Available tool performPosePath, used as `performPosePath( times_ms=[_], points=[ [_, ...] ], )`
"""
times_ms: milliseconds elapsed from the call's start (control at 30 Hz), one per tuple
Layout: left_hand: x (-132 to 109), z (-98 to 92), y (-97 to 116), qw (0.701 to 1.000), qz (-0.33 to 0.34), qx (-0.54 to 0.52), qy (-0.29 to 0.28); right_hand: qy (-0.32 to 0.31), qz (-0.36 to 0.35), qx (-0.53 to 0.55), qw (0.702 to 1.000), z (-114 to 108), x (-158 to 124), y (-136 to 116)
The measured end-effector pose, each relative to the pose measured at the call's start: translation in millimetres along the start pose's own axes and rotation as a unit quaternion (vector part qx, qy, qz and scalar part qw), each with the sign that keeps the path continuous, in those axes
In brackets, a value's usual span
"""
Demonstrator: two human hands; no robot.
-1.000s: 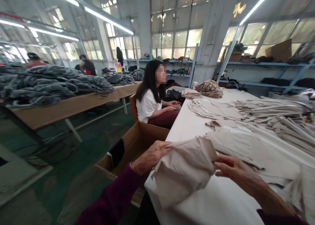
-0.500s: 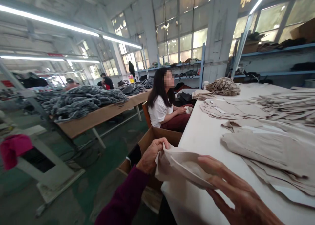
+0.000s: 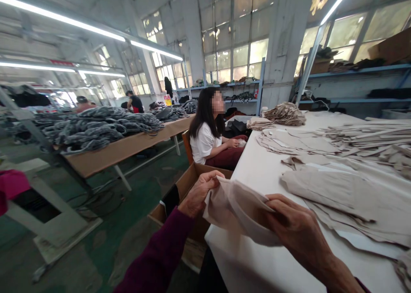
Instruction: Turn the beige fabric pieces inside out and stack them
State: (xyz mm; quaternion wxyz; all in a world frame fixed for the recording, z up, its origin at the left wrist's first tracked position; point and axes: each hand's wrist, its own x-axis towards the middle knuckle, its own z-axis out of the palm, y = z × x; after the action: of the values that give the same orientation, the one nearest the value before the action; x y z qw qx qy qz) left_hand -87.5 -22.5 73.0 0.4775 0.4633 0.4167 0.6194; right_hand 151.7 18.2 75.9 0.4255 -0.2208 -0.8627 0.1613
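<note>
A beige fabric piece (image 3: pixel 239 211) is stretched between my two hands, over the near corner of the white table. At its upper left end my left hand (image 3: pixel 201 193) pinches the edge between thumb and fingers. My right hand (image 3: pixel 298 229) grips the other end, its fingers curled over the cloth's rim and partly hidden by it. The cloth bows open in the middle, showing a curved seam or fold. To the right of my right hand lie stacked beige fabric panels (image 3: pixel 334 194) on the white table (image 3: pixel 253 173).
A cardboard box (image 3: pixel 184 179) stands on the floor left of the table. Beyond it a seated person (image 3: pixel 205 139) in a white top holds something small. Beige bundles (image 3: pixel 285 113) lie along the table's far side. Grey fabric heaps (image 3: pixel 99 128) cover another table at left.
My right hand has gone from spread fingers along the cloth's edge to closed on it. The cloth is now pulled more taut and opened. The view has shifted slightly to the right.
</note>
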Motion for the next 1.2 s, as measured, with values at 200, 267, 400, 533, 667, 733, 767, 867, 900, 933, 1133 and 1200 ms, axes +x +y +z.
performPosePath(
  times_ms=[200, 267, 400, 533, 667, 733, 767, 867, 900, 933, 1133, 1200],
  points=[
    [13, 7.7, 2, 0.974, 0.047, 0.214, -0.058, 0.076, 0.006, -0.129, 0.989, -22, -7, 7],
    [13, 15.2, 3, 0.945, 0.099, 0.304, -0.06, 0.106, -0.105, -0.217, 0.965, -23, -12, 1],
    [2, 35.2, 9, 0.915, 0.217, 0.341, 0.018, 0.109, -0.25, -0.349, 0.897, -24, -23, -10],
    [-18, 52.0, 21, 0.894, 0.269, 0.347, 0.089, 0.097, -0.252, -0.405, 0.874, -29, -27, -8],
    [-24, 65.4, 27, 0.827, 0.276, 0.486, -0.06, 0.074, -0.257, -0.403, 0.875, -31, -30, -7],
    [-21, 70.3, 26, 0.804, 0.252, 0.524, -0.121, 0.073, -0.267, -0.388, 0.879, -31, -32, -10],
    [-19, 71.7, 25, 0.809, 0.234, 0.52, -0.141, 0.075, -0.277, -0.378, 0.88, -31, -34, -12],
    [-12, 71.6, 20, 0.883, 0.136, 0.42, -0.157, 0.095, -0.302, -0.34, 0.885, -29, -41, -15],
    [-9, 70.6, 17, 0.915, 0.089, 0.364, -0.151, 0.096, -0.302, -0.329, 0.89, -27, -43, -15],
    [-6, 69.5, 14, 0.942, 0.038, 0.301, -0.144, 0.087, -0.296, -0.319, 0.896, -26, -46, -15],
    [2, 69.9, -10, 0.989, -0.111, 0.063, -0.072, 0.023, -0.192, -0.186, 0.963, -19, -49, -12],
    [-2, 71.9, -10, 0.99, -0.082, 0.099, -0.059, 0.009, -0.067, -0.093, 0.993, -20, -46, -11]
  ],
)
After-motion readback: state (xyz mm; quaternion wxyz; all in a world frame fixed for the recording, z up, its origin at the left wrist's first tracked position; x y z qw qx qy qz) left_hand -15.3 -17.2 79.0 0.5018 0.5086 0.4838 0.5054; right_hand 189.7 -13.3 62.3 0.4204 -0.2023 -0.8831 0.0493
